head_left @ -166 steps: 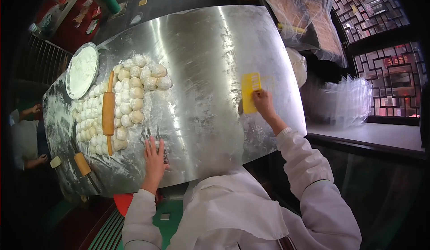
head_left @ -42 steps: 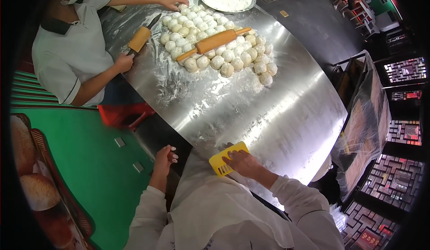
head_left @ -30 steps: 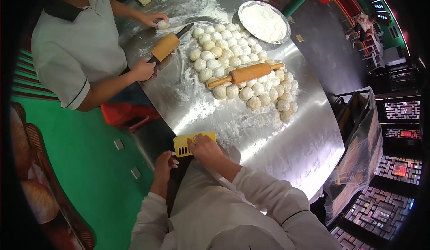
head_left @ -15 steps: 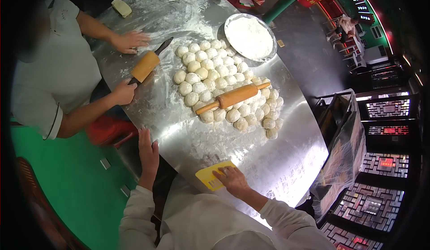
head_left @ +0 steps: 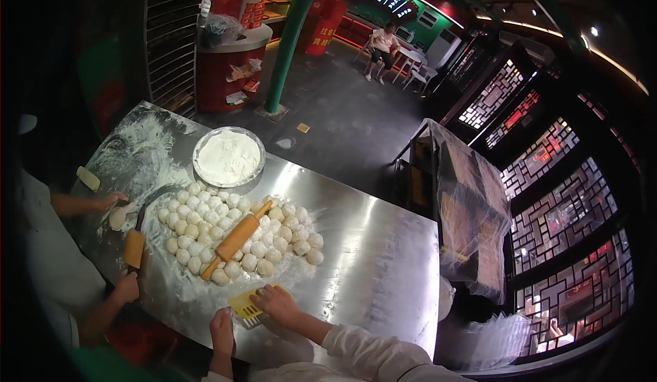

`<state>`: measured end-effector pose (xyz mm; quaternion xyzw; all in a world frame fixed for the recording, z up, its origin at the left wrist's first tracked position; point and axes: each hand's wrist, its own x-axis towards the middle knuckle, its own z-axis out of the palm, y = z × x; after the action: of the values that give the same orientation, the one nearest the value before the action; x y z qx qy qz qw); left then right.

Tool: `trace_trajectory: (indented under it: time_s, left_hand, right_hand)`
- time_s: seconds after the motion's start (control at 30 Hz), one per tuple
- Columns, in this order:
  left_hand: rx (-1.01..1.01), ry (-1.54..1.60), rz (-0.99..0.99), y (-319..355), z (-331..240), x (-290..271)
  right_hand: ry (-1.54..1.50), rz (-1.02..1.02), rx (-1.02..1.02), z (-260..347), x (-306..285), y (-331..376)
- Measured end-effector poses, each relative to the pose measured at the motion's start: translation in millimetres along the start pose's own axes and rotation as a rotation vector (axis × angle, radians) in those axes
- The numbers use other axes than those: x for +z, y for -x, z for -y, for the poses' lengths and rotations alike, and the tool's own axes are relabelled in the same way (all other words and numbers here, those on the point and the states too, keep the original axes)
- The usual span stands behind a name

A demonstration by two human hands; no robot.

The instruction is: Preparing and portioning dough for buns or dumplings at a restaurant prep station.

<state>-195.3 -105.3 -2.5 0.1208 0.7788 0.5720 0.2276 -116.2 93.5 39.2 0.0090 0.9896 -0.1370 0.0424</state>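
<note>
My right hand (head_left: pixel 275 304) grips a yellow dough scraper (head_left: pixel 243 308) at the near edge of the steel table. Close by the scraper's left side is my left hand (head_left: pixel 221 328), its fingers curled together; what is in them, if anything, is hidden. Beyond the scraper lie many floured dough balls (head_left: pixel 205 212), packed close together. A wooden rolling pin (head_left: pixel 239 239) rests slantwise on top of them. At the left a co-worker's hand (head_left: pixel 126 289) holds a dark-handled rolling pin (head_left: pixel 134 249); their other hand (head_left: pixel 109 201) is over a small piece of dough (head_left: pixel 118 218).
A round metal bowl of white flour (head_left: pixel 228 157) stands at the table's far edge. A pale dough block (head_left: pixel 87 179) lies at the far left. Right of the steel table (head_left: pixel 356 259) stands a plastic-covered rack (head_left: pixel 465 204). A green post (head_left: pixel 287 53) rises behind.
My view has tilted up toward the room. My left hand has come in beside the scraper and its fingers have curled. The co-worker's far hand now has a dough piece under it.
</note>
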Motion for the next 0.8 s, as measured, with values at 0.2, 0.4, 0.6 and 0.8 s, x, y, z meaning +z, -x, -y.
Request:
trace_trajectory:
  time_s: [0.2, 0.4, 0.6, 0.8]
  left_hand:
    - [-0.342, 0.878, 0.364, 18.2, -58.3, 63.5]
    - [-0.027, 0.777, 0.389, 41.4, -105.1, 101.2]
    - [0.141, 0.157, 0.505, 78.2, -109.7, 147.4]
    - [-0.07, 0.583, 0.506, 110.2, -121.9, 175.9]
  right_hand:
    - [-0.068, -0.283, -0.01, -27.1, -44.1, 89.1]
    - [-0.21, -0.822, 0.55, -37.2, -58.6, 137.7]
    - [-1.694, -0.618, 0.649, -44.5, -35.4, 191.4]
    - [-1.734, -0.575, 0.648, -52.1, -54.0, 231.1]
